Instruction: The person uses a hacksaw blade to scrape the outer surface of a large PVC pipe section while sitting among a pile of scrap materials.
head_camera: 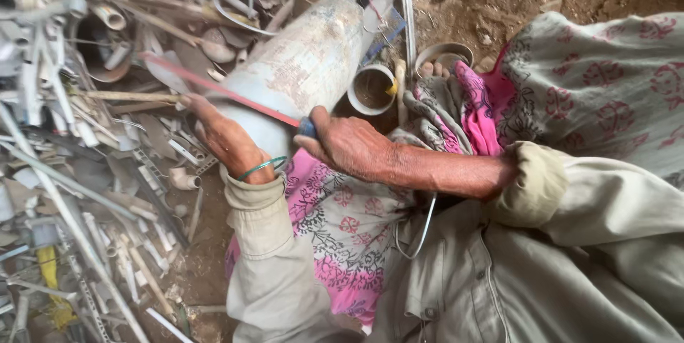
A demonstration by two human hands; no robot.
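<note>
My right hand (pixel 349 145) grips the saw (pixel 221 90) tight, my left hand (pixel 228 140) presses the big pipe (pixel 299 72), no cut visible yet.

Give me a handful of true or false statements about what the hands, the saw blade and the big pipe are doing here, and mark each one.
1. The right hand grips the blue end of a thin red saw blade. True.
2. The blade lies across a large pale pipe. True.
3. The left hand is lifted clear of the pipe. False: it rests against the pipe's near side, under the blade.
4. A green bangle sits on the left wrist. True.
5. The pipe stands upright on a bench. False: it lies tilted on the ground among scrap pipes.
6. The left forearm is bare. False: a beige sleeve covers it.
</note>
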